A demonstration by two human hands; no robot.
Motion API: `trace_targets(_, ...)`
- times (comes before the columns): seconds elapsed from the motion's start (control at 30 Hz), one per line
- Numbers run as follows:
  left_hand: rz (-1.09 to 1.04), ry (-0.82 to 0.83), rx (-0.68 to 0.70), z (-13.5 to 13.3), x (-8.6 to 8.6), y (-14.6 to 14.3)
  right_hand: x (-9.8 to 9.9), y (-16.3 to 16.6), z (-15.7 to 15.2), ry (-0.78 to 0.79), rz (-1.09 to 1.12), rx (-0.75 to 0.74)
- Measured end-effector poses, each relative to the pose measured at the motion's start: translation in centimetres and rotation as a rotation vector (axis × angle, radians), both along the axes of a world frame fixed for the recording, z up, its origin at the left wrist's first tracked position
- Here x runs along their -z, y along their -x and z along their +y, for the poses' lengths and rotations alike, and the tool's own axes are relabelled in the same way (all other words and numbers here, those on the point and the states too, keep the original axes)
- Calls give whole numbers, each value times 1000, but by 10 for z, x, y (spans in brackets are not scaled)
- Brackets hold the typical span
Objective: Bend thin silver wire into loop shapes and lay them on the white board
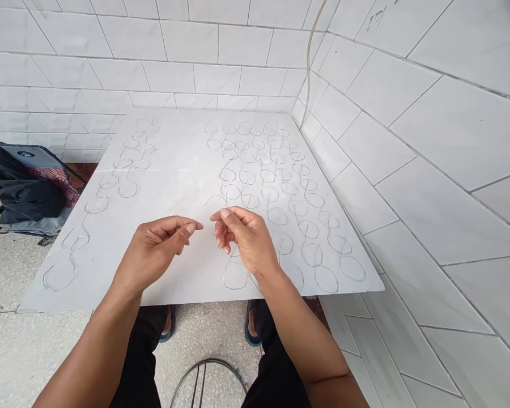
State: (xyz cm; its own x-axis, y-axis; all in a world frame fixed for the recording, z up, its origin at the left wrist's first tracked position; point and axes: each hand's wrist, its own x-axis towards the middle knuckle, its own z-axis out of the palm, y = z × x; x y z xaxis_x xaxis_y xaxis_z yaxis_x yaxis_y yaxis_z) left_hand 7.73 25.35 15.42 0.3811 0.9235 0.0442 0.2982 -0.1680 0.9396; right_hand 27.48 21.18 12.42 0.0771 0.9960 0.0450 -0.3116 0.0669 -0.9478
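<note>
My left hand (159,246) is closed in a pinch above the white board, its thumb pressed to the forefinger. A very thin wire (210,223) appears to run from its fingertips across the narrow gap to my right hand (241,231). That hand also pinches, with thumb against forefinger and the other fingers loosely curled. Just beyond it, a curved length of wire (215,198) shows near the fingertips; whether it belongs to the held piece I cannot tell. Bent wire loops (278,215) lie around and partly under my right hand.
The white board (174,170) bears several rows of wire loops at right and a looser line of wire loops (96,205) at left. Tiled walls (187,42) border the back and right. A folding chair (38,164) with dark cloth stands left. A round metal frame (210,362) is below.
</note>
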Motion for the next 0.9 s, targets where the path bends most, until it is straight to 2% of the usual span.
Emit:
trace_targets(0.07,14,3,12,5,-2,3,0,-5,0,-5,-162,57)
trace_targets(0.17,10,-19,-48,10,-2,7,0,-6,0,-25,-349,110)
trace_targets(0.3,-20,-51,-79,13,4,10,2,-1,-1,-41,-471,80)
trace_targets(0.63,89,-67,50,14,11,22,11,1,2,-279,-844,119)
trace_targets(0.9,131,-80,214,6,1,23,7,7,-2,-246,-940,180)
